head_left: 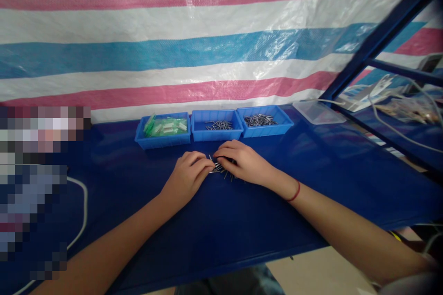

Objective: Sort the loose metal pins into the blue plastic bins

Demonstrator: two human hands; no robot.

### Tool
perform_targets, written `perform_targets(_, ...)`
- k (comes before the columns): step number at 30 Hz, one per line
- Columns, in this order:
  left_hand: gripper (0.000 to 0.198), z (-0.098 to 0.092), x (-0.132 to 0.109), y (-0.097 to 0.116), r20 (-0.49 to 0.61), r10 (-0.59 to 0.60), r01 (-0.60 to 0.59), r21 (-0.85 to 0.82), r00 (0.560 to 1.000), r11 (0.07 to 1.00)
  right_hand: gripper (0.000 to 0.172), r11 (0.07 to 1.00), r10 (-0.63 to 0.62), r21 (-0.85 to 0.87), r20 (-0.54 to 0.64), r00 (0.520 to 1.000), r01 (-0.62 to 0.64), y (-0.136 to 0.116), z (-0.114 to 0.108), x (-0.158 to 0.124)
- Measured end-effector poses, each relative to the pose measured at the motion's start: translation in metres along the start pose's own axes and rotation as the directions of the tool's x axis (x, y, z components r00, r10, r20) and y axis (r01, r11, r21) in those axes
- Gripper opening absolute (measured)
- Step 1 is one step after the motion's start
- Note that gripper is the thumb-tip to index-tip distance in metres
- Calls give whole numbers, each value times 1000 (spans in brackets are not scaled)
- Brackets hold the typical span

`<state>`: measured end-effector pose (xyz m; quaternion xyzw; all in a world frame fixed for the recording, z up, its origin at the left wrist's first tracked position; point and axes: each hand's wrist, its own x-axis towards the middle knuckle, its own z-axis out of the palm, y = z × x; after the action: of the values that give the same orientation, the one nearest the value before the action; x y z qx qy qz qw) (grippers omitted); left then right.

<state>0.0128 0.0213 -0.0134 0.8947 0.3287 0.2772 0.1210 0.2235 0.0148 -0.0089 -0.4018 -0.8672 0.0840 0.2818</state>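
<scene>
A small loose pile of thin metal pins (218, 168) lies on the dark blue table (221, 230), between my hands. My left hand (192, 170) touches the pile's left side, thumb and fingers pressed together; what they pinch is too small to make out. From the right, my right hand (242, 161) curls over the pile with its fingertips at the pins, some of which it hides. Behind the hands, a middle blue bin (216, 135) holds some metal pins, and a right blue bin (268, 131) holds more of them.
A left blue bin (162, 141) contains green and clear packets. A clear plastic lid (318, 113) lies at the back right, beside a dark blue metal frame (367, 60). A white cable (85, 203) curves along the left. Striped sheeting (173, 55) hangs behind the bins.
</scene>
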Motion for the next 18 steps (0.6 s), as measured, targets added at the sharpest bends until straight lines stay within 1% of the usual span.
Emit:
perform_targets(4,11,-4,0,4,-64,-133,117,-207,989,971,14,991,25,131,-80,996,-15,-12,1,0)
perform_targets(6,11,-5,0,7,-79,-197,168,-278,977,946,12,981,32,195,-85,996,-15,-19,3,0)
perform_targets(9,11,-5,-1,10,-88,-251,206,-352,964,913,8,967,32,256,-78,996,-12,-27,4,0)
perform_targets(14,9,-4,-1,9,-70,-273,218,-429,960,877,10,953,52,303,-92,994,-22,-32,4,-1)
perform_targets(18,8,-4,-1,10,-100,-258,203,-380,961,902,9,953,68,301,-105,992,-33,-32,4,-1)
